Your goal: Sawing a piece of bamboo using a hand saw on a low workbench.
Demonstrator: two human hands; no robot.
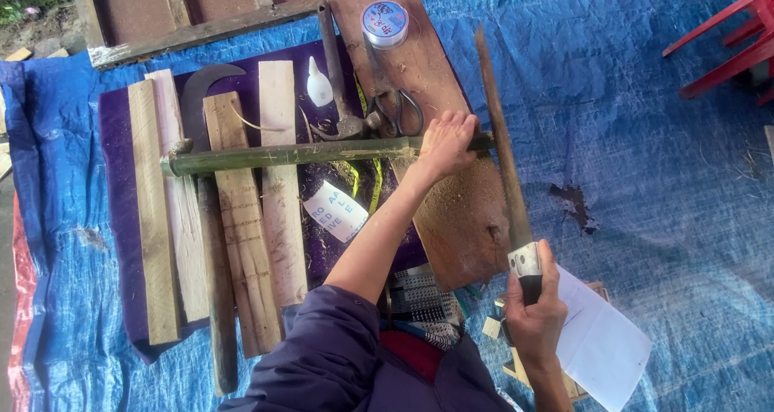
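A long green bamboo pole (pixel 298 153) is laid crosswise over a row of pale wooden planks (pixel 242 218) and a brown wooden board (pixel 451 210). The left hand (pixel 446 143) is closed over the pole near its right end, pressing it onto the board. A long narrow rusty saw blade (pixel 501 150) is set across the pole just beside that hand, its dark handle wrapped tightly by the right hand (pixel 534 315) near the board's near edge. Sawdust is scattered on the board below the pole, so a cut appears begun; the pole is not yet seen parted. Along the board's far end, scissors (pixel 401 112), a hammer (pixel 339 81) and a round spool of clear line (pixel 384 22) are laid. Everything is carried by a blue tarpaulin (pixel 645 138).
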